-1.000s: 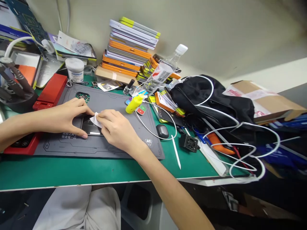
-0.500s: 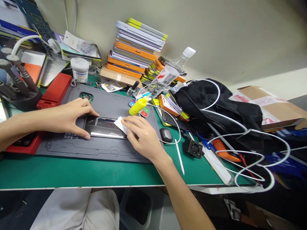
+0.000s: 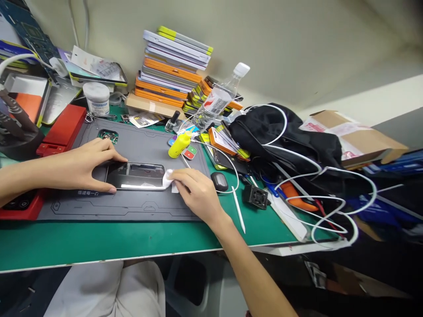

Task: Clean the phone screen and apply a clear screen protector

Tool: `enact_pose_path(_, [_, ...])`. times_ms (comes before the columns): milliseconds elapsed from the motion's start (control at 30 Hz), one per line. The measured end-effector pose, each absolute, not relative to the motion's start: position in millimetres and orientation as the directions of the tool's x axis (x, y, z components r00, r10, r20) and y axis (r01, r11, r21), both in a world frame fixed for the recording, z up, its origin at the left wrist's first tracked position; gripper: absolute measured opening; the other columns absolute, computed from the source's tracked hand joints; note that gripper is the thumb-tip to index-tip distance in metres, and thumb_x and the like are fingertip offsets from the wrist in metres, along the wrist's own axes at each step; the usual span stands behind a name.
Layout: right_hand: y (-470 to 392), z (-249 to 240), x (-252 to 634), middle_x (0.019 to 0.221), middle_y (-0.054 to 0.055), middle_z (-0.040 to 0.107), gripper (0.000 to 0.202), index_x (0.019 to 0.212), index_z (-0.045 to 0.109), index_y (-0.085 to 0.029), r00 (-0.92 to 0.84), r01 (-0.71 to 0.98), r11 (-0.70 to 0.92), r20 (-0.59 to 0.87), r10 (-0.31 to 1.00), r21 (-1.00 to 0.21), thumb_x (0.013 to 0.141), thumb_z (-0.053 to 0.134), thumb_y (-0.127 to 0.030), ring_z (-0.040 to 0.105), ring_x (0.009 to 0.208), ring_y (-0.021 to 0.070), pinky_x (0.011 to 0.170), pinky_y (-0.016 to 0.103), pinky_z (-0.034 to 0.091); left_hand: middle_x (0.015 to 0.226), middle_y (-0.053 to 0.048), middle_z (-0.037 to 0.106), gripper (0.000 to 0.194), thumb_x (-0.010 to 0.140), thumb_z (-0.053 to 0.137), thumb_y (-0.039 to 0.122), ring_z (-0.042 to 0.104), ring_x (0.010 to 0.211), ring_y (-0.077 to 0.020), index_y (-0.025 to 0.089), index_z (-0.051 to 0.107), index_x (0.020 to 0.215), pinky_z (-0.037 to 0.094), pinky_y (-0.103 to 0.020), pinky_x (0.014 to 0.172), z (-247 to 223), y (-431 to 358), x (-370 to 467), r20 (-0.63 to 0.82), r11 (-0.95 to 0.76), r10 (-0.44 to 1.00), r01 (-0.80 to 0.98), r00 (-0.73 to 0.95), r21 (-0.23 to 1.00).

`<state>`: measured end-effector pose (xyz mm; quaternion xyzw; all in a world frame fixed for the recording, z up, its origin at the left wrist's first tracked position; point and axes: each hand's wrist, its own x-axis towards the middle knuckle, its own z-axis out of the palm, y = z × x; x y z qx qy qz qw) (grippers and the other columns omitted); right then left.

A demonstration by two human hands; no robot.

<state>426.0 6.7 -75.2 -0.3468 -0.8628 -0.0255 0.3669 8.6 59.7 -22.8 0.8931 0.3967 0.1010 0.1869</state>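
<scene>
A dark smartphone (image 3: 145,177) lies flat on a grey work mat (image 3: 132,207), its glossy face reflecting a bright strip of light. Thumb and fingers of my left hand (image 3: 89,167) grip its two long edges near the left end. A folded white tissue (image 3: 168,178) is pinched in my right hand (image 3: 194,189) and touches the phone's right end. Just beyond the right hand, a yellow squeeze bottle (image 3: 178,145) stands on the mat. Small metal parts fill a recess (image 3: 108,135) above my left hand.
Behind the mat are a white tub (image 3: 96,99), stacked orange and white boxes (image 3: 172,70) and a tilted plastic bottle (image 3: 218,99). To the right lie a black earbud case (image 3: 219,181), a white stylus (image 3: 238,210), a small fan (image 3: 256,196) and looping white cables (image 3: 330,211).
My right hand has moved the tissue from the phone's face to its right end. The left hand keeps its hold. The whole view has shifted, so things appear farther left.
</scene>
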Motion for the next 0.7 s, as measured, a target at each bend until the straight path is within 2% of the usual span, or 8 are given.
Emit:
enact_pose_path(100, [5.6, -75.8, 429.9, 0.115, 0.007, 0.097, 0.035, 0.122, 0.091, -0.029, -0.374, 0.689, 0.691, 0.71, 0.597, -0.218, 0.123, 0.065, -0.007, 0.094, 0.105, 0.0274, 0.092, 0.043, 0.073, 0.162, -0.012, 0.08, 0.098, 0.105, 0.076, 0.103, 0.075, 0.152, -0.0401, 0.034, 0.083, 0.175, 0.062, -0.051, 0.14, -22.5, 61.5, 8.3, 0.018, -0.621, 0.736, 0.665, 0.677, 0.415])
enact_pose_path(167, [4.7, -74.6, 434.3, 0.113, 0.008, 0.094, 0.038, 0.117, 0.091, -0.029, -0.308, 0.73, 0.648, 0.742, 0.595, -0.217, 0.12, 0.061, -0.005, 0.091, 0.104, 0.0289, 0.092, 0.045, 0.072, 0.169, -0.013, 0.08, 0.099, 0.105, 0.077, 0.104, 0.075, 0.157, -0.043, 0.037, 0.082, 0.178, 0.059, -0.054, 0.145, -21.8, 62.2, 9.9, 0.026, -0.633, 0.726, 0.653, 0.687, 0.416])
enact_pose_path(233, [3.4, -71.6, 437.0, 0.115, 0.009, 0.094, 0.04, 0.115, 0.091, -0.03, -0.291, 0.762, 0.617, 0.746, 0.599, -0.198, 0.116, 0.059, -0.005, 0.091, 0.109, 0.0313, 0.098, 0.05, 0.073, 0.17, -0.015, 0.082, 0.089, 0.111, 0.076, 0.096, 0.077, 0.156, -0.0441, 0.036, 0.084, 0.176, 0.06, -0.057, 0.146, -21.4, 61.3, 11.7, 0.066, -0.676, 0.698, 0.625, 0.713, 0.391])
enact_pose_path(333, [1.1, -63.2, 435.0, 0.133, 0.011, 0.097, 0.046, 0.131, 0.093, -0.029, -0.333, 0.744, 0.635, 0.707, 0.624, -0.209, 0.113, 0.057, -0.007, 0.092, 0.13, 0.0355, 0.113, 0.056, 0.074, 0.167, -0.015, 0.088, 0.065, 0.119, 0.074, 0.073, 0.085, 0.148, -0.0409, 0.034, 0.09, 0.169, 0.066, -0.056, 0.142, -22.3, 56.7, 13.4, 0.162, -0.772, 0.62, 0.56, 0.767, 0.301])
enact_pose_path(400, [0.0, -56.8, 430.0, 0.145, 0.012, 0.097, 0.049, 0.146, 0.091, -0.028, -0.373, 0.69, 0.663, 0.642, 0.67, -0.292, 0.119, 0.054, -0.012, 0.091, 0.14, 0.0353, 0.122, 0.057, 0.074, 0.166, -0.014, 0.09, 0.057, 0.121, 0.073, 0.062, 0.087, 0.148, -0.039, 0.034, 0.091, 0.168, 0.067, -0.055, 0.143, -23.4, 52.5, 13.8, 0.228, -0.82, 0.568, 0.52, 0.791, 0.239])
enact_pose_path(500, [-0.3, -51.8, 420.0, 0.163, 0.012, 0.093, 0.047, 0.164, 0.085, -0.03, -0.457, 0.631, 0.651, 0.476, 0.751, -0.422, 0.128, 0.055, -0.022, 0.088, 0.154, 0.0334, 0.131, 0.057, 0.073, 0.169, -0.01, 0.091, 0.054, 0.122, 0.074, 0.054, 0.088, 0.153, -0.0384, 0.035, 0.091, 0.169, 0.065, -0.056, 0.147, -24.1, 47.2, 14.8, 0.278, -0.852, 0.523, 0.493, 0.806, 0.175])
enact_pose_path(567, [-0.1, -53.5, 414.8, 0.175, 0.013, 0.088, 0.048, 0.172, 0.081, -0.029, -0.517, 0.615, 0.652, 0.398, 0.758, -0.444, 0.129, 0.061, -0.028, 0.084, 0.163, 0.0345, 0.135, 0.059, 0.072, 0.17, -0.01, 0.09, 0.054, 0.121, 0.074, 0.052, 0.088, 0.155, -0.0385, 0.035, 0.091, 0.17, 0.064, -0.056, 0.148, -23.2, 44.7, 16.0, 0.276, -0.855, 0.519, 0.497, 0.809, 0.147])
enact_pose_path(700, [-1.0, -62.7, 412.4, 0.18, 0.015, 0.084, 0.048, 0.176, 0.08, -0.03, -0.534, 0.61, 0.66, 0.387, 0.751, -0.439, 0.13, 0.065, -0.031, 0.082, 0.166, 0.0364, 0.137, 0.063, 0.071, 0.17, -0.009, 0.09, 0.055, 0.12, 0.073, 0.044, 0.089, 0.155, -0.0383, 0.033, 0.09, 0.172, 0.066, -0.055, 0.147, -20.1, 41.7, 18.3, 0.259, -0.855, 0.517, 0.506, 0.816, 0.113])
